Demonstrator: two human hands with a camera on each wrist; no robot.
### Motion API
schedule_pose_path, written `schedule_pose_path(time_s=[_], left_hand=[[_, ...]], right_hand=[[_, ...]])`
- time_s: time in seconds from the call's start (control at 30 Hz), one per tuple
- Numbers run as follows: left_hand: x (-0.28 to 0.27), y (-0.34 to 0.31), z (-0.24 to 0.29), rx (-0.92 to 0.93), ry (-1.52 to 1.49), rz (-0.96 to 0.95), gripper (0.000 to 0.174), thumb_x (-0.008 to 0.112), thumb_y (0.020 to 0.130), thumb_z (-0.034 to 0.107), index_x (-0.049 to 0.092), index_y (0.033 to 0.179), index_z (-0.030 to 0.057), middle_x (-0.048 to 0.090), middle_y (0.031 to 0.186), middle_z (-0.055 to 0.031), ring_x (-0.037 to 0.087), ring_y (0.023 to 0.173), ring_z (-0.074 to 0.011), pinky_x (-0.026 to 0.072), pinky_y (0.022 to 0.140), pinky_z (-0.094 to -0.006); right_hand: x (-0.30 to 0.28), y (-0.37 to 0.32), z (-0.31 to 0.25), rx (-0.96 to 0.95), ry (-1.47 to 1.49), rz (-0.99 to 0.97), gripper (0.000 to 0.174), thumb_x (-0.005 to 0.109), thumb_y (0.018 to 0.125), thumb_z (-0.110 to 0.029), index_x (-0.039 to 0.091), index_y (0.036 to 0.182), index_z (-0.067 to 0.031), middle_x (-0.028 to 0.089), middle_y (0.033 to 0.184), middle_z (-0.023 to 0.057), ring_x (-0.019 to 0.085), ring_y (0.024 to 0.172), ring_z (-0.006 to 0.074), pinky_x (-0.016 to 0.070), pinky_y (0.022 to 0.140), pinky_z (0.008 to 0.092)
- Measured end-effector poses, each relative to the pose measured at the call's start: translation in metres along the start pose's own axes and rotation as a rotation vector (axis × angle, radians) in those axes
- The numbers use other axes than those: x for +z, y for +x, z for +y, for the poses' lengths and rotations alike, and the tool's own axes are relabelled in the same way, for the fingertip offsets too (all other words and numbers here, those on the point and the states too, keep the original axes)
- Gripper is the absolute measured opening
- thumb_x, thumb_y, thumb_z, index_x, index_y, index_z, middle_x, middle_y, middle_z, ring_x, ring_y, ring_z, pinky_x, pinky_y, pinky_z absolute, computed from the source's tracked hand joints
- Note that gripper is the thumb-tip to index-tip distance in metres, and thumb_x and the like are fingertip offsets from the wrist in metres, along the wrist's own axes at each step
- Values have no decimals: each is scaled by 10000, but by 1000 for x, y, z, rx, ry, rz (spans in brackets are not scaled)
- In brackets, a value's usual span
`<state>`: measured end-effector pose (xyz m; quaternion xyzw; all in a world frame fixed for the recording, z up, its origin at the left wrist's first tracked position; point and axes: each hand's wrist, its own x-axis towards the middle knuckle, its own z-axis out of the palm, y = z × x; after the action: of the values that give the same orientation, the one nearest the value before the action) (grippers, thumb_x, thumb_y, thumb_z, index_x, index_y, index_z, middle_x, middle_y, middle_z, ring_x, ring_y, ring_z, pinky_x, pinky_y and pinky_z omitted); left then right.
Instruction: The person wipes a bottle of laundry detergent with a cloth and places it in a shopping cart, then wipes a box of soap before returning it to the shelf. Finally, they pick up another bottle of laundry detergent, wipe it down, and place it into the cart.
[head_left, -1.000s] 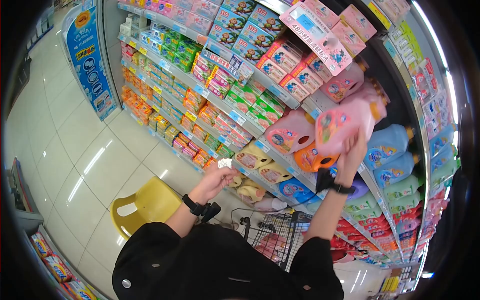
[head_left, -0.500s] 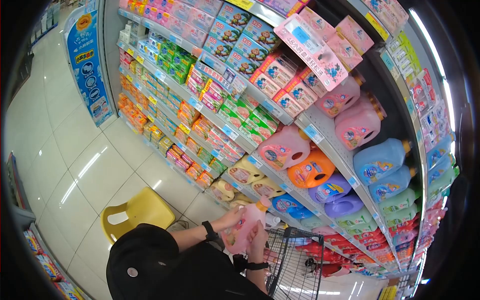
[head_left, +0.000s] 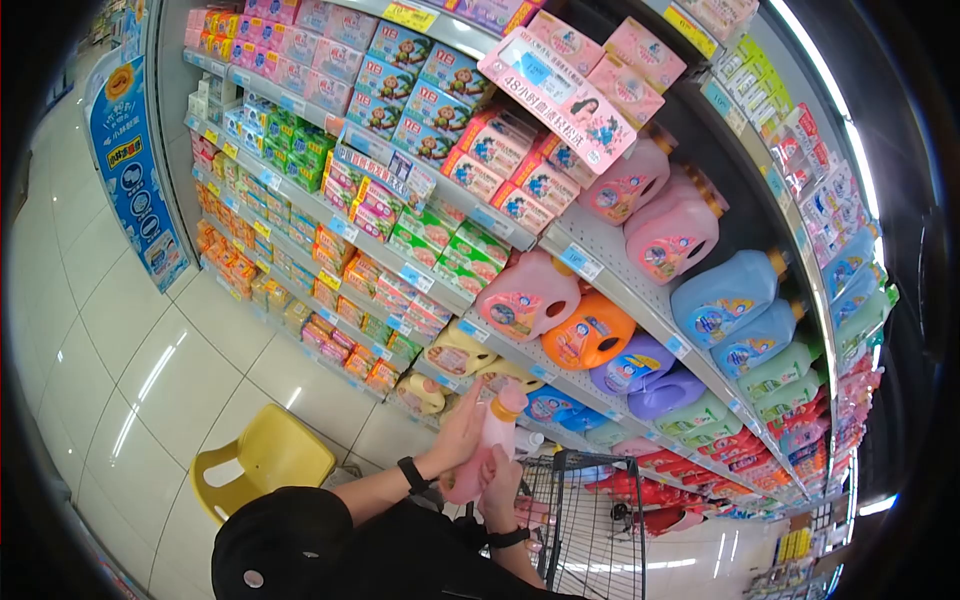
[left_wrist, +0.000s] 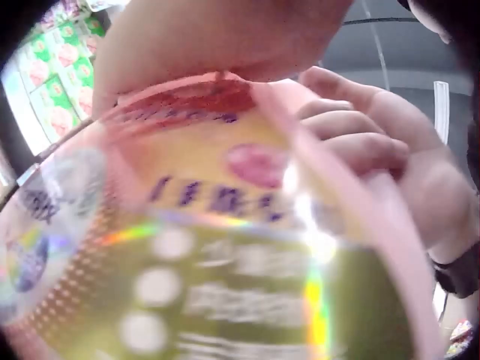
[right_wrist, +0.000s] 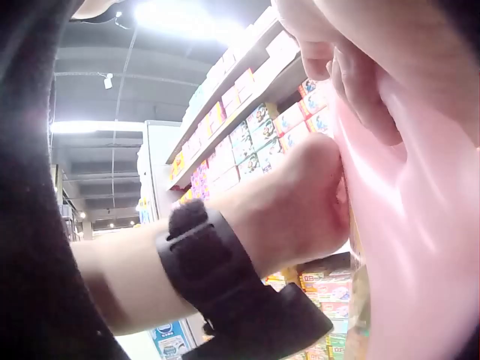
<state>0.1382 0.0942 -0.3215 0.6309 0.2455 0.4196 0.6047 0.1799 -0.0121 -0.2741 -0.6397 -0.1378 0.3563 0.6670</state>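
Observation:
In front of the chest, a pink detergent bottle [head_left: 494, 432] with an orange-pink cap stands tilted between both hands. The right hand [head_left: 500, 474] grips it by the handle, and its curled fingers [left_wrist: 352, 131] show in the left wrist view. Against the bottle's other side lies the left hand [head_left: 459, 432], its fingers pointing up toward the cap. A label with printed text [left_wrist: 225, 255] fills much of the left wrist view. Seen from the right wrist, the left hand [right_wrist: 300, 202] touches the bottle's far side, with its fingertips hidden.
Beside the bottle stands a wire shopping cart [head_left: 598, 520]. A yellow chair [head_left: 275, 452] is at the left on the tiled floor. Shelves ahead hold boxed soaps [head_left: 400, 110], pink bottles [head_left: 527, 297], an orange bottle [head_left: 588, 332] and blue bottles [head_left: 725, 293].
The right hand has brought the pink bottle from the upper shelf down to the chest. The left hand, earlier apart with a crumpled white piece, has come onto the bottle, which now stands more upright.

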Motion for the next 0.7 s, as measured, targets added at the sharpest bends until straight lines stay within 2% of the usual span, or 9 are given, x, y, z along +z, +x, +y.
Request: schedule_pose_path(time_s=[0.07, 0.17, 0.27, 0.37, 0.47, 0.53, 0.6, 0.67, 0.7], left_hand=[[-16, 6, 2, -286, -126, -92, 521, 343, 997, 242, 287, 1423, -54, 451, 1348, -272, 543, 1034, -259, 420, 915, -345], [-21, 2, -23, -224, -123, -21, 519, 311, 1006, 261, 299, 1427, -43, 516, 1303, -216, 570, 788, -127, 470, 762, -257], [-7, -9, -43, -151, -192, 63, 517, 335, 1006, 255, 296, 1427, -42, 483, 1347, -219, 564, 951, -153, 438, 877, -264], [10, -5, -37, 140, 115, 160, 523, 356, 1005, 255, 283, 1432, -39, 451, 1379, -222, 548, 1034, -174, 417, 937, -286], [10, 15, -11, 139, 35, 214, 495, 375, 1007, 265, 329, 1402, -30, 526, 1271, -201, 563, 1028, -192, 438, 927, -320], [-13, 20, 22, -262, -145, -19, 453, 396, 1003, 257, 378, 1357, -24, 562, 1169, -163, 568, 1008, -196, 452, 904, -327], [-28, 21, 20, -446, -272, -156, 413, 421, 996, 250, 418, 1311, -17, 583, 1088, -122, 567, 983, -186, 463, 878, -327], [-28, 15, -20, -409, -362, -210, 374, 451, 988, 243, 449, 1264, -9, 588, 1028, -77, 560, 953, -165, 470, 848, -320], [-28, 18, -38, -308, -358, -204, 375, 464, 983, 246, 452, 1260, -7, 588, 1038, -70, 553, 955, -155, 469, 845, -315]], right_hand=[[7, 0, -2, 17, 14, -19, 329, 543, 930, -245, 407, 647, -149, 331, 533, -72, 281, 401, 31, 162, 373, 208], [10, 8, -1, -8, 61, -16, 322, 543, 929, -229, 407, 649, -146, 335, 534, -67, 275, 395, 32, 163, 372, 212], [9, 17, -13, -71, 1, -51, 292, 547, 923, -208, 419, 669, -143, 360, 553, -66, 284, 410, 30, 172, 387, 209], [18, 17, -24, -90, -16, -45, 266, 557, 915, -205, 435, 687, -141, 370, 564, -69, 292, 416, 29, 177, 392, 204], [20, 12, -30, -83, 9, -23, 249, 572, 905, -209, 452, 699, -137, 375, 570, -68, 299, 419, 29, 181, 393, 200], [21, 10, -34, -60, 19, -34, 257, 562, 916, -245, 463, 715, -121, 380, 574, -60, 309, 423, 29, 183, 393, 194], [9, 13, -31, -16, -7, -89, 277, 543, 927, -270, 459, 716, -113, 375, 571, -58, 305, 421, 29, 184, 391, 191], [2, 21, -37, 22, -25, -169, 313, 513, 940, -308, 450, 710, -105, 365, 567, -55, 294, 419, 31, 183, 392, 188], [-1, 27, -41, 41, -31, -221, 340, 493, 947, -334, 442, 703, -101, 358, 563, -54, 286, 419, 34, 181, 394, 186]])
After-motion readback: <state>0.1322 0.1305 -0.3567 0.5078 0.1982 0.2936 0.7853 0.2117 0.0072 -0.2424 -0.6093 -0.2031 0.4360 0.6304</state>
